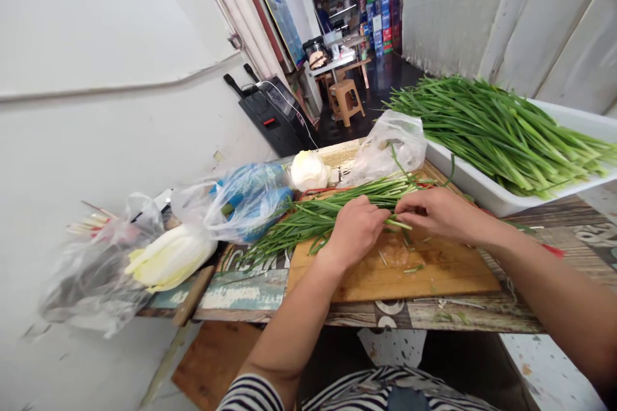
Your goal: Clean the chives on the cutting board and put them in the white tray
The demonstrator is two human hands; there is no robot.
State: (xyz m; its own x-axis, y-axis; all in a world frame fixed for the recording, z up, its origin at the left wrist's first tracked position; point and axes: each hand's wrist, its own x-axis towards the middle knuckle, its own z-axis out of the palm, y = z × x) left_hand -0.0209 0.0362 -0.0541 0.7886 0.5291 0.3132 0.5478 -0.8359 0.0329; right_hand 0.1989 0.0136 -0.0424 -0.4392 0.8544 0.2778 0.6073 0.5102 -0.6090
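A pile of garlic chives [313, 212] lies across the wooden cutting board [434, 270], leaves toward the left and pale stems toward the right. Over the near side of the pile, my left hand [359, 228] is closed around a few chives, whose stem ends poke out past its fingertips. My right hand [429, 210] meets it from the right, thumb and fingers pinched at those stem ends; whatever is between its fingertips is too small to make out. Small green scraps [413, 268] and wet bits lie on the board in front of both hands.
A white tray [506, 205] heaped with chives stands at the right. Behind the board are a crumpled plastic bag [390, 148] and a white cabbage piece [309, 171]. Left are a blue bundle in plastic [255, 199], a napa cabbage [173, 257] and a knife handle [193, 295].
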